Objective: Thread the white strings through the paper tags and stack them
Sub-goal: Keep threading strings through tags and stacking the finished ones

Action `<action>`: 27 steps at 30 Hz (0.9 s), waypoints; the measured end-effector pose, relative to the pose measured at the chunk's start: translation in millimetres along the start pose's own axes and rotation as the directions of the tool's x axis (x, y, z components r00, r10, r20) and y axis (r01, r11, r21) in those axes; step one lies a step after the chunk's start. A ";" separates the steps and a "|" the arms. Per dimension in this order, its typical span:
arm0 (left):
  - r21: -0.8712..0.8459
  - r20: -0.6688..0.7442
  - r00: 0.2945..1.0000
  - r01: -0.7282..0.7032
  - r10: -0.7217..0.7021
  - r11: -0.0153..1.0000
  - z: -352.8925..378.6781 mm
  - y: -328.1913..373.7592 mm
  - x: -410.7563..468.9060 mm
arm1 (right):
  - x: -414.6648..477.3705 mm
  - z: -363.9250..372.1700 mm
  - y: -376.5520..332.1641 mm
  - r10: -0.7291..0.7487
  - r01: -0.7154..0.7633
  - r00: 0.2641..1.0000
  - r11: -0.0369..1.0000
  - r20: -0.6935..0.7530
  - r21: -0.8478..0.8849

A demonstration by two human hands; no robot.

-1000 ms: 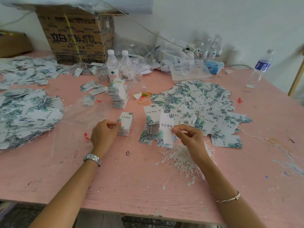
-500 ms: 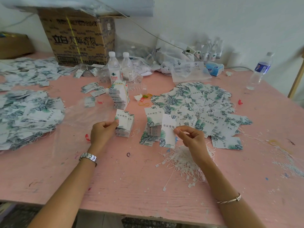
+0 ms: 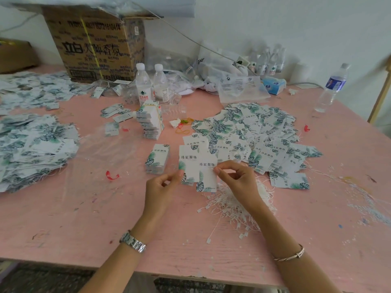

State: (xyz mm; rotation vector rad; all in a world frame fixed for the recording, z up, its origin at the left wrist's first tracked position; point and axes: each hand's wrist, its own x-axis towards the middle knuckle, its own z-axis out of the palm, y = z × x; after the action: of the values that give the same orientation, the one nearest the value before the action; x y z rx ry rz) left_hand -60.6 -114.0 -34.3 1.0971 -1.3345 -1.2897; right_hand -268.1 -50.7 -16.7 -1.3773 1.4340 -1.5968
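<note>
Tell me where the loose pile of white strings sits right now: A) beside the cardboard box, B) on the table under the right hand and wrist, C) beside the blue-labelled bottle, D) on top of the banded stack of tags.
B: the white strings lie tangled on the pink table, directly beneath the right hand holding a tag.

Printed text on tags, box and bottles

The paper tag [image 3: 207, 173] pinched in the right hand [image 3: 237, 178] reads 伟宸服饰, as does the small stack of tags [image 3: 157, 158]. The cardboard box [image 3: 95, 45] carries 立白 大师香氛 and a partly legible number ending 2161041. A water bottle [image 3: 143, 85] shows 农夫山泉 on its red label.
</note>
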 end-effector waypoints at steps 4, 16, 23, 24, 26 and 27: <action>-0.013 0.015 1.000 0.007 -0.007 1.000 11.0 -8.8 -7.5 | -0.8 0.3 0.4 -0.008 0.008 1.000 1.000 0.025 0.011; 0.155 0.069 0.993 -0.102 0.092 0.983 23.4 -22.9 -10.2 | -4.0 3.9 10.2 0.009 -0.010 0.999 1.000 0.042 0.027; 0.065 0.084 0.987 -0.145 0.140 0.987 32.1 -8.1 2.0 | -6.1 8.9 15.9 0.021 -0.023 0.996 1.000 0.091 0.015; 0.053 0.080 0.986 -0.149 0.145 0.987 33.2 -7.2 3.6 | -6.3 9.2 17.2 0.024 -0.024 0.995 1.000 0.100 0.007; 0.068 0.096 0.980 -0.178 0.172 0.982 33.9 -7.6 4.9 | -7.3 9.7 20.0 0.029 -0.031 0.993 0.999 0.116 0.011; 0.082 0.108 0.976 -0.199 0.189 0.977 33.7 -7.8 4.6 | -7.5 10.2 21.2 0.030 -0.033 0.992 0.999 0.121 0.028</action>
State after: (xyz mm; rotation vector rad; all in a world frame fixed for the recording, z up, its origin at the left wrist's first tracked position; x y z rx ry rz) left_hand -94.7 -113.8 -41.7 0.9477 -1.5496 -1.1605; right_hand -260.8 -52.7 -40.2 -1.4026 1.3493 -1.4832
